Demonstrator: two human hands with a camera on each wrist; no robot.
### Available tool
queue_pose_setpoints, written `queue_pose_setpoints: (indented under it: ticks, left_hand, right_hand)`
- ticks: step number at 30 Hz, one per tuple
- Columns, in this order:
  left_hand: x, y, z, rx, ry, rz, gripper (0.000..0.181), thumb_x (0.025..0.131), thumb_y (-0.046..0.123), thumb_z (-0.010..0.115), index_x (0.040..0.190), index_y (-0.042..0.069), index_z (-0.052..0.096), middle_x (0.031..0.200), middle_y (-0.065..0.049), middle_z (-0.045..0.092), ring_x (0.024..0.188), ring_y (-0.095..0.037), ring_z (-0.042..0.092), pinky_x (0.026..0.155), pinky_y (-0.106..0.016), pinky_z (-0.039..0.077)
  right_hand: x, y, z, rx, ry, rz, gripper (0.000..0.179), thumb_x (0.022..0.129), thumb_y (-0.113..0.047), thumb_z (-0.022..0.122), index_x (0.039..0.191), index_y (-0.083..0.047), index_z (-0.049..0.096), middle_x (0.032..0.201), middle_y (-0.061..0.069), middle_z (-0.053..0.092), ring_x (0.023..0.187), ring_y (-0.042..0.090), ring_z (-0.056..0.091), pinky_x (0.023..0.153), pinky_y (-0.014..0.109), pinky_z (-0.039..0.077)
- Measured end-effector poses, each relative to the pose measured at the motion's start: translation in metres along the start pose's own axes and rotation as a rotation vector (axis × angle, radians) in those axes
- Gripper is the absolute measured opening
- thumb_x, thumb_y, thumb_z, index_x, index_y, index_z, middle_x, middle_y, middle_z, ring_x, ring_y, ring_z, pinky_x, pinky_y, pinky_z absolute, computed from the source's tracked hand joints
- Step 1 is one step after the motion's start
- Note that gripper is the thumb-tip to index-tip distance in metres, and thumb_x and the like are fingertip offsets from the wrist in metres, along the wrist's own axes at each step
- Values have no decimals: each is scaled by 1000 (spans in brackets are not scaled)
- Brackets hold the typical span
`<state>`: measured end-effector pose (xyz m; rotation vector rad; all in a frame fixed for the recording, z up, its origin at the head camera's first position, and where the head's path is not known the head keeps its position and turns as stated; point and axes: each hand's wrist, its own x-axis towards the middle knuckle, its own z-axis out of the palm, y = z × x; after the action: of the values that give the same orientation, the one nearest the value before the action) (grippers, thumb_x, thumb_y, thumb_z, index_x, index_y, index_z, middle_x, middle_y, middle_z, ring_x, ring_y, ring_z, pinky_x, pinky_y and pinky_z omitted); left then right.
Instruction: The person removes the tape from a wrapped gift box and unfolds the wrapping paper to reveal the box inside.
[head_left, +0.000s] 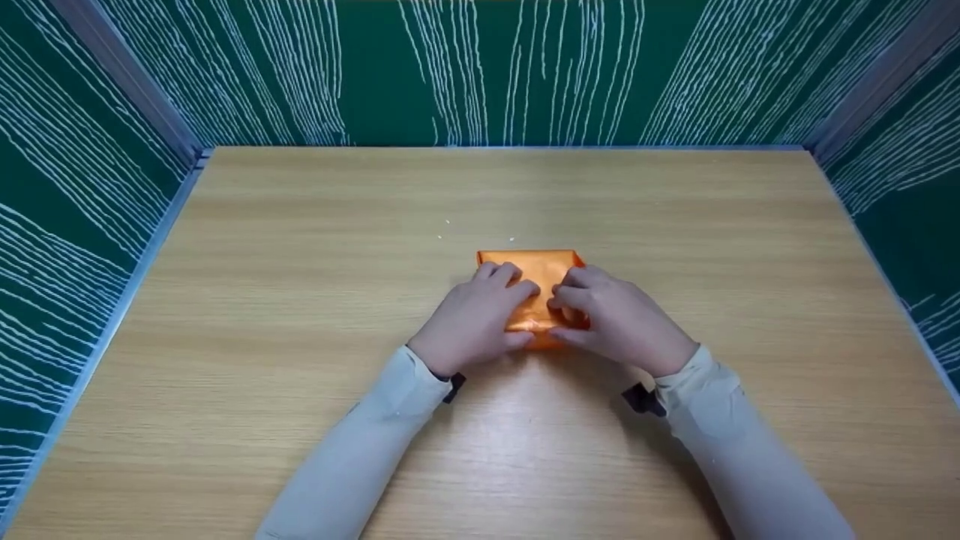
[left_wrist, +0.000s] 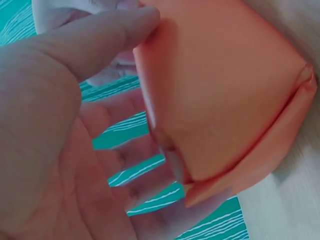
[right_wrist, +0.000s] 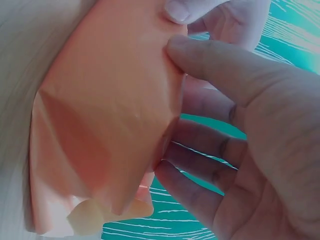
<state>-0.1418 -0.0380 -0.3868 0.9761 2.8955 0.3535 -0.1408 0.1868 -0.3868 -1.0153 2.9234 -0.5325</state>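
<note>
A package in shiny orange wrapping paper (head_left: 536, 266) lies near the middle of the table between both hands. My left hand (head_left: 480, 315) holds its left side, thumb on the near face and fingers over the top. Across from it, my right hand (head_left: 619, 315) grips the right side between thumb and bent fingers. The left wrist view shows the folded end of the package (left_wrist: 225, 90), a flap along one edge. In the right wrist view, the orange paper (right_wrist: 120, 90) stands out in loose creased folds at that end, with a yellowish patch (right_wrist: 90, 217) among them.
The package is on a light wooden table (head_left: 300, 225). A few tiny white specks (head_left: 512, 239) lie just beyond it. Green panels with white streaks (head_left: 382, 75) rise behind the table and along both sides. Dark bands (head_left: 643, 400) show at the wrists.
</note>
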Motion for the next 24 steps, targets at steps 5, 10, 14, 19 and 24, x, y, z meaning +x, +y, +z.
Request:
queue_pose_setpoints:
  ticks: [5,10,14,19,24]
  left_hand:
    - [-1,-5,-7,-79,-32,8,51,99,43,67,140,14,62,141,-7,57,130,-25,50,108,-40,47]
    - [-2,-9,-14,-99,-41,4,48,102,42,63,142,15,62,142,-5,60,132,-24,53,114,-41,42]
    - [-3,-16,-17,-54,22,-31,45,101,38,65,140,15,64,139,-6,61,127,-25,53,110,-40,45]
    - [-5,-23,-17,-33,44,-128,46,97,37,70,135,12,66,127,-7,62,110,-25,53,93,-37,51]
    - [-5,-27,-19,-49,22,-145,39,97,38,71,125,11,72,118,-7,59,102,-25,50,85,-35,49]
  right_hand:
    - [1,0,1,6,7,0,36,82,-35,89,111,-16,78,102,1,63,92,20,55,86,35,55]
    - [0,1,1,-10,4,0,36,82,-35,89,110,-17,78,100,0,61,91,19,53,83,33,53]
    - [1,1,1,-25,10,-24,36,82,-36,89,109,-15,78,99,1,60,89,20,53,77,31,52]
    - [0,2,3,-29,3,-34,36,84,-38,87,110,-15,77,99,1,58,88,19,52,76,30,51]
    - [0,3,1,-21,-14,-9,37,84,-39,86,113,-17,77,101,1,60,91,19,53,80,32,52]
